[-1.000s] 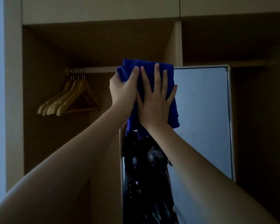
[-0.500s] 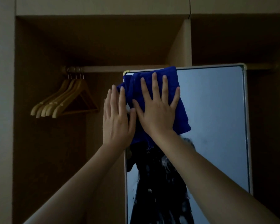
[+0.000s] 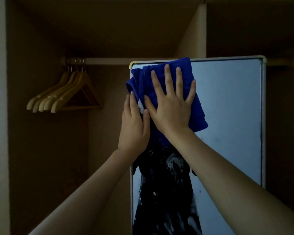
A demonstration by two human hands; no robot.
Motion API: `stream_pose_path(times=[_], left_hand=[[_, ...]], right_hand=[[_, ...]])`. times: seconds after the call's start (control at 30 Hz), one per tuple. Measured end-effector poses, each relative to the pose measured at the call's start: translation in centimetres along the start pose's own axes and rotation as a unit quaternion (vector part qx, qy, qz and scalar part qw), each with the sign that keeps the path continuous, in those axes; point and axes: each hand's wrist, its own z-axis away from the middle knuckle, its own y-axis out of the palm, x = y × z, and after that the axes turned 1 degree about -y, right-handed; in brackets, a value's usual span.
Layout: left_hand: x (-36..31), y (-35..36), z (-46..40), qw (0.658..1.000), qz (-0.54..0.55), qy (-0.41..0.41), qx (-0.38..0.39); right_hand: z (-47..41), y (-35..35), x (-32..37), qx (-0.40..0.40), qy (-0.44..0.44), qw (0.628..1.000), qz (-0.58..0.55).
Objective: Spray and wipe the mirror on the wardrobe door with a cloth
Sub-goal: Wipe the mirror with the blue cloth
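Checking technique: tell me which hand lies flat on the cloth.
The right hand, fingers spread on the cloth. The left hand sits at its left edge.

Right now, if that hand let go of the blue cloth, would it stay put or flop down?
Probably flop: the blue cloth is bunched in soft folds and stays up only where the right hand presses it flat against the mirror. It looks light. Damp glass might briefly hold it.

A folded deep-blue terry cloth (image 3: 166,92) lies flat against the glass at the upper left corner of a tall, upright rectangular mirror with a thin silver metal frame (image 3: 227,107), its top edge touching the frame and its left fold hanging past the side edge. The lower glass carries white streaks and droplets of foam.
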Motion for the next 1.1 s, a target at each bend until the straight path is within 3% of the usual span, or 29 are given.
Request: stream_pose_path(times=[0.13, 0.3, 0.47, 0.83, 1.1], left_hand=[[-0.8, -0.6, 0.3, 0.999, 0.04, -0.001, -0.019], [-0.9, -1.1, 0.2, 0.983, 0.158, -0.087, -0.046], [-1.0, -0.8, 0.8, 0.994, 0.076, -0.062, -0.039], [-1.4, -1.2, 0.9, 0.987, 0.124, -0.087, -0.057], [-2.0, -0.6, 0.7, 0.992, 0.07, -0.086, -0.065]], right_hand=[[0.0, -0.5, -0.1, -0.009, 0.003, 1.0, -0.01], [0.1, -1.1, -0.2, -0.006, 0.007, 1.0, -0.02], [-0.1, -1.3, 0.1, -0.002, 0.013, 1.0, -0.026], [-1.1, -1.5, 2.7, 0.01, -0.024, 0.999, -0.019], [-1.5, -1.4, 1.4, 0.011, -0.022, 0.999, -0.021]])
